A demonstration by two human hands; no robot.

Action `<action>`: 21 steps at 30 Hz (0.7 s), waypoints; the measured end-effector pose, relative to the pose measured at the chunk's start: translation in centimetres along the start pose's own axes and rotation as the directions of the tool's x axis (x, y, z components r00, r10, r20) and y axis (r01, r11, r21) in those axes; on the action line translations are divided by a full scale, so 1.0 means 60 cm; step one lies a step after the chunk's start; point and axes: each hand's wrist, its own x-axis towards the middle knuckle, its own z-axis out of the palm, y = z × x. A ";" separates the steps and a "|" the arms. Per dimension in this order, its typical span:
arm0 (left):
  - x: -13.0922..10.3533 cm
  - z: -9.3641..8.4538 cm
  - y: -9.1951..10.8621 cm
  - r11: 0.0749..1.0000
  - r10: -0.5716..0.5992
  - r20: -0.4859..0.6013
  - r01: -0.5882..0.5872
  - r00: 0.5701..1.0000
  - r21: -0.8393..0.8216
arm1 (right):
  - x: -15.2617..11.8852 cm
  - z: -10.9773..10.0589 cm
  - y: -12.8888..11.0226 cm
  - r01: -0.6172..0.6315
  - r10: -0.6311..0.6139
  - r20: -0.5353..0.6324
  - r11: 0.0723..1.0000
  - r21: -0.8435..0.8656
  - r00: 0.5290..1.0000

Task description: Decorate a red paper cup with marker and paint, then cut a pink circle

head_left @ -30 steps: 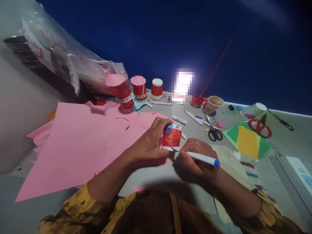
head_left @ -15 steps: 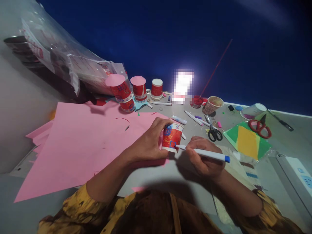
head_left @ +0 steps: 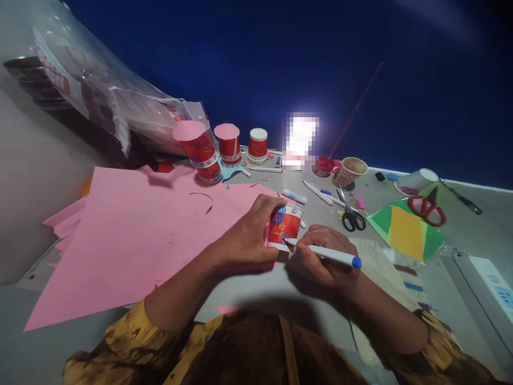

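Observation:
A small red and white paper cup [head_left: 291,221] is gripped by my left hand [head_left: 244,230], thumb near its base and fingers at its upper edge. Yellow lettering and blue drawn lines show on its side, including a small blue square outline. My right hand [head_left: 326,256] holds a white marker pen [head_left: 331,253] with a blue end like a pen grip. The marker's tip rests at the blue square on the cup. Beneath my left forearm lies a large sheet of pink paper [head_left: 132,230].
At the back stand stacked red cups with a pink paper top [head_left: 200,152], another pink-topped cup [head_left: 230,149] and a red cup [head_left: 257,147]. To the right lie black-handled scissors [head_left: 352,218], red-handled scissors [head_left: 427,209], a green and yellow packet [head_left: 409,232] and a power strip [head_left: 495,286].
My right hand and the marker have shifted left, bringing the tip across the blue square. The cup has moved slightly right and turned a little in my left hand.

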 end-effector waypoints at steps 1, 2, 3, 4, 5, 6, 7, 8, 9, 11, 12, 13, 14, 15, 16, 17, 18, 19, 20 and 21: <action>0.000 -0.001 -0.001 1.000 0.001 -0.003 -0.001 1.000 0.000 | 0.001 -0.001 0.000 -0.002 0.002 -0.010 1.000 -0.003 1.000; 0.001 -0.002 -0.001 1.000 0.003 -0.006 -0.003 1.000 0.000 | 0.002 -0.002 0.000 -0.006 0.006 -0.018 1.000 -0.005 1.000; 0.001 -0.002 -0.002 1.000 0.005 -0.007 -0.005 1.000 0.000 | 0.003 -0.003 0.000 -0.011 0.011 -0.027 1.000 -0.002 1.000; 0.001 -0.003 -0.003 1.000 0.007 -0.008 -0.007 1.000 -0.002 | 0.004 -0.004 0.000 -0.017 0.017 -0.038 1.000 0.006 0.999; 0.002 -0.004 -0.003 1.000 0.006 -0.009 -0.006 1.000 -0.006 | 0.005 -0.004 0.000 -0.028 0.028 -0.048 0.999 0.020 0.998; 0.002 -0.004 -0.003 1.000 0.002 -0.010 -0.002 1.000 -0.012 | 0.005 -0.004 0.000 -0.040 0.042 -0.053 0.999 0.037 0.998; 0.002 -0.005 -0.003 1.000 -0.006 -0.010 0.006 1.000 -0.017 | 0.005 -0.004 0.001 -0.053 0.056 -0.055 0.997 0.053 0.997; 0.002 -0.005 -0.002 1.000 -0.015 -0.008 0.015 1.000 -0.022 | 0.003 -0.004 0.001 -0.065 0.069 -0.058 0.996 0.069 0.996; 0.002 -0.005 -0.002 1.000 -0.019 -0.008 0.019 1.000 -0.024 | 0.002 -0.004 0.002 -0.075 0.080 -0.061 0.994 0.085 0.995; 0.001 -0.005 -0.001 1.000 -0.017 -0.008 0.017 1.000 -0.023 | -0.003 -0.003 0.004 -0.087 0.095 -0.069 0.990 0.112 0.993; 0.001 -0.005 0.000 1.000 -0.013 -0.006 0.013 1.000 -0.018 | -0.005 -0.003 0.005 -0.092 0.102 -0.076 0.988 0.126 0.992; 0.001 -0.005 0.000 1.000 -0.011 -0.006 0.011 1.000 -0.011 | -0.008 -0.002 0.006 -0.100 0.113 -0.085 0.985 0.139 0.990; 0.000 -0.005 0.001 1.000 -0.014 -0.004 0.014 1.000 -0.004 | -0.010 -0.002 0.008 -0.107 0.122 -0.094 0.983 0.148 0.988; 0.000 -0.005 0.003 1.000 -0.022 -0.001 0.022 1.000 0.001 | -0.011 -0.001 0.009 -0.112 0.128 -0.099 0.982 0.153 0.987; 0.000 -0.005 0.004 1.000 -0.030 0.001 0.030 1.000 0.003 | -0.012 -0.001 0.009 -0.113 0.129 -0.101 0.982 0.151 0.986; 0.000 -0.004 0.005 0.999 -0.035 0.003 0.035 0.999 0.002 | -0.012 0.000 0.010 -0.113 0.127 -0.099 0.983 0.143 0.987; 0.000 -0.004 0.005 0.999 -0.038 0.004 0.038 0.999 -0.002 | -0.011 0.000 0.010 -0.107 0.120 -0.096 0.986 0.131 0.988; 0.000 -0.003 0.006 0.999 -0.035 0.005 0.035 0.999 -0.006 | -0.010 0.001 0.009 -0.099 0.110 -0.093 0.988 0.117 0.990; 0.000 -0.003 0.006 1.000 -0.029 0.006 0.029 1.000 -0.009 | -0.008 0.001 0.008 -0.091 0.100 -0.088 0.990 0.106 0.991; 0.000 -0.002 0.005 1.000 -0.023 0.004 0.023 1.000 -0.011 | -0.006 0.001 0.008 -0.085 0.093 -0.084 0.992 0.098 0.992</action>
